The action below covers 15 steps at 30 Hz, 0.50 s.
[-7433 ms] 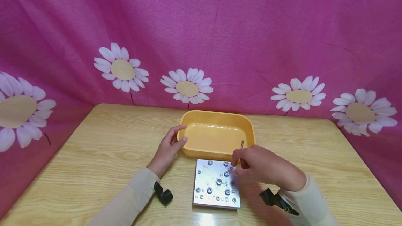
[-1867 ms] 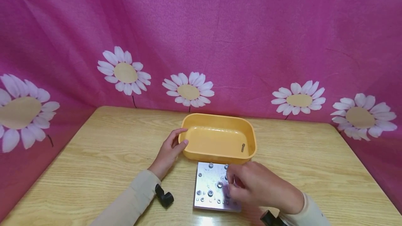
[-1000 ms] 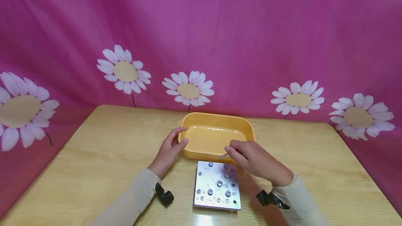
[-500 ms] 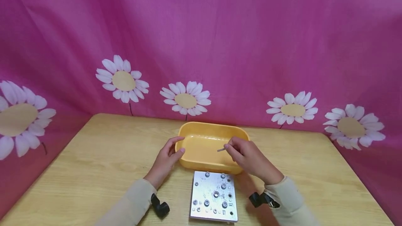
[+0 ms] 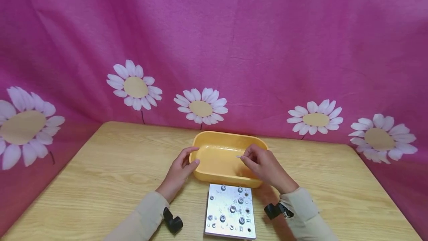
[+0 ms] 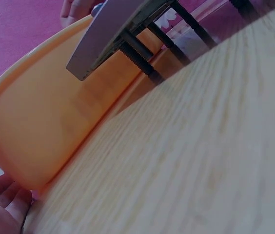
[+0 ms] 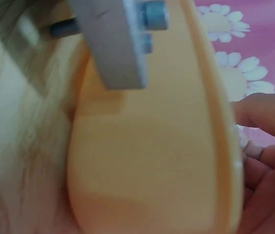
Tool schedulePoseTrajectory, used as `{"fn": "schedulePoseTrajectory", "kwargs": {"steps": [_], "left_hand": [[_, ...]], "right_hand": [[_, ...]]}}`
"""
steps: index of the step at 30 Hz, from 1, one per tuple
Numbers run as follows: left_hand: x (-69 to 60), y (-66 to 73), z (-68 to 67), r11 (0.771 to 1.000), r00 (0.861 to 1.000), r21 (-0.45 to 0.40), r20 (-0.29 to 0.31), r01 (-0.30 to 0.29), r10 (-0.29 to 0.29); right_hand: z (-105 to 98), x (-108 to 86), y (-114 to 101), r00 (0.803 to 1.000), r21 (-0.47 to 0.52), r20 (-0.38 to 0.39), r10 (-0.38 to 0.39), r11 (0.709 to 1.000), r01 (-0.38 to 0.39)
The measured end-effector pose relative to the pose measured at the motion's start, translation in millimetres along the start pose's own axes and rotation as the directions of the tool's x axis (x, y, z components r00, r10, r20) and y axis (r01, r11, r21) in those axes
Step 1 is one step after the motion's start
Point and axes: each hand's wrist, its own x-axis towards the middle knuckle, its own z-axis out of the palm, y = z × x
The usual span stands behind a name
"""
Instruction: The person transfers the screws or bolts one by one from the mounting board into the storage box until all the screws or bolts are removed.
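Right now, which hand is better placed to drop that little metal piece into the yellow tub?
Likely the right hand: it pinches the little metal piece over the yellow tub, while the left hand holds the tub's left end.

The left arm [image 5: 140, 213] slants up and to the right, the right arm [image 5: 305, 213] up and to the left, both in pale sleeves that reach the wrists; the left hand [image 5: 176, 173] has its thumb [image 5: 191, 165] and forefinger [image 5: 187, 152] parted, with a gap between their tips; in the left wrist view, its fingers are bent, low in the left corner; the right hand [image 5: 268, 167] leans forward and to the left, its thumb and forefinger drawn together in a pinch; in the right wrist view, its lower fingers curl inward; the two hands are well apart, at nearly the same forward reach.
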Motion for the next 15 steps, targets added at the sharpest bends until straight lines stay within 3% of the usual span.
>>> {"fn": "schedulePoseTrajectory", "kwargs": {"steps": [7,15], "left_hand": [[0.1,2.4,0.9,1.000,1.000,-0.008,0.012,0.009,-0.008],[-3.1,5.5,1.0,1.000,1.000,-0.005,0.000,0.005,-0.005]], "right_hand": [[5.6,1.5,11.3,0.999,-0.015,-0.024,-0.024,1.000,0.024],[13.7,1.9,14.2,0.999,-0.097,-0.014,-0.037,0.995,0.035]]}}
